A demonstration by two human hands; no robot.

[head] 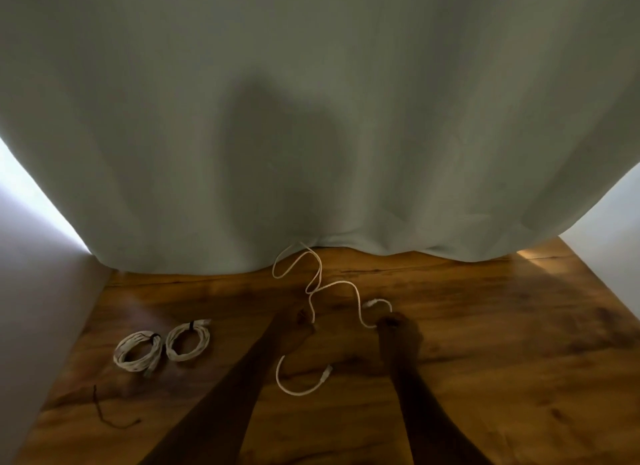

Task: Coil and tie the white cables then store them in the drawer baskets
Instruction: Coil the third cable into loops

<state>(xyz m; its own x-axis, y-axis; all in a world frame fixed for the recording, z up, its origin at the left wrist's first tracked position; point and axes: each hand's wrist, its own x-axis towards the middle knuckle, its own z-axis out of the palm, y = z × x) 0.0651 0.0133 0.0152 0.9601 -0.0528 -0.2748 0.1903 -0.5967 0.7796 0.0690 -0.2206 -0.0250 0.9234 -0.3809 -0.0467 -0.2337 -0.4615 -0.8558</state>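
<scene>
A loose white cable (341, 284) snakes over the wooden table (502, 343) from the curtain's hem toward me. My left hand (294, 326) pinches one stretch of it near the middle. My right hand (398, 329) grips another stretch, close to a connector end that curls up beside it. The cable's other end with its plug (325, 373) lies in a curve between my forearms. Two coiled white cables, each bound with a dark tie, lie side by side at the left: one (138, 350) and the other (188, 340).
A pale green curtain (311, 118) hangs across the back of the table and covers most of the view. A loose dark tie (104, 412) lies near the front left corner. White walls (34, 291) flank the table. No drawer or basket is in view.
</scene>
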